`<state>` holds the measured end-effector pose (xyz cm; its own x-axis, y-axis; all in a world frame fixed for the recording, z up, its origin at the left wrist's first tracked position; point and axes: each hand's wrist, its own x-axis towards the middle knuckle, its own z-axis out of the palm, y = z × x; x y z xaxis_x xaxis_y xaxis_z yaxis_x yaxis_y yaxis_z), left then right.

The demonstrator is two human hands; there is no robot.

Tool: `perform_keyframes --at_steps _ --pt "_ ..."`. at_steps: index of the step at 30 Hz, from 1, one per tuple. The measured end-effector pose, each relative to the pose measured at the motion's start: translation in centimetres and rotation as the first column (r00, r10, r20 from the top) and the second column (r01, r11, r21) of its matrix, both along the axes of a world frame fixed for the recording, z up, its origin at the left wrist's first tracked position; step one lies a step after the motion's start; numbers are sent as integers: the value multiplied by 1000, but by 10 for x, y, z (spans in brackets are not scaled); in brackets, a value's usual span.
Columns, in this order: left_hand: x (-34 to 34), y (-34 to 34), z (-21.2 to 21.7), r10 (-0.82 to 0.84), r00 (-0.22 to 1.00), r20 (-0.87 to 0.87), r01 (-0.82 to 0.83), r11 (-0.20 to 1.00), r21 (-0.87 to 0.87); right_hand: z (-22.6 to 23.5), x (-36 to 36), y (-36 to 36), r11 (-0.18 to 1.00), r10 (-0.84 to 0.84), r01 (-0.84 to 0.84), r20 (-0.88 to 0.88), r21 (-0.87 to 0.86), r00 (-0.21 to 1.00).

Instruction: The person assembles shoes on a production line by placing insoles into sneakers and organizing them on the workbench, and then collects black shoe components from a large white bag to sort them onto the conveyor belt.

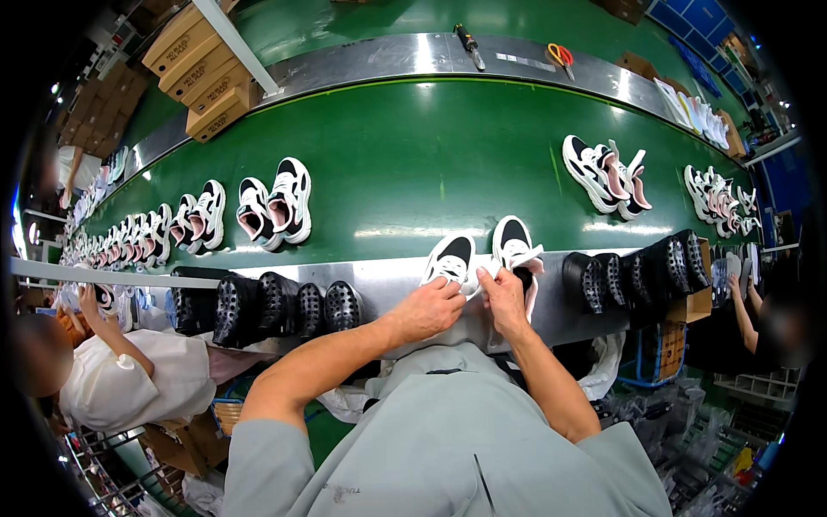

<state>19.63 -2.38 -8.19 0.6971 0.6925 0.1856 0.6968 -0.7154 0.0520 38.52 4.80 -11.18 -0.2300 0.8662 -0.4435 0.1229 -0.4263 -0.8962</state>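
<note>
Two white and black sneakers stand toe-up at the near edge of the green conveyor belt (413,155). My left hand (431,310) grips the heel end of the left sneaker (454,257). My right hand (504,297) pinches the pink-lined opening of the right sneaker (514,241), with a white lace end sticking out to the right. Both forearms come up from the lower edge over my grey shirt.
More sneaker pairs (276,205) (607,172) lie along the belt. Black shoe lasts (276,303) (637,271) line the steel front rail. Cardboard boxes (202,73), a screwdriver (469,45) and scissors (560,56) sit at the far side. Other workers stand at left (129,379) and right (749,310).
</note>
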Motion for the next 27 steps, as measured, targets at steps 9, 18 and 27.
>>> perform_keyframes --at_steps 9,18,27 --pt "-3 -47 33 456 758 466 -305 880 -364 25 6 13 950 311 -311 -45 -11 949" --pt "16 -61 -21 972 47 -229 -113 -223 -968 49 6 23 809 588 -586 -44 35 808" --pt "-5 -34 54 906 371 202 -836 421 -352 113 -3 28 707 673 -666 60 240 737"
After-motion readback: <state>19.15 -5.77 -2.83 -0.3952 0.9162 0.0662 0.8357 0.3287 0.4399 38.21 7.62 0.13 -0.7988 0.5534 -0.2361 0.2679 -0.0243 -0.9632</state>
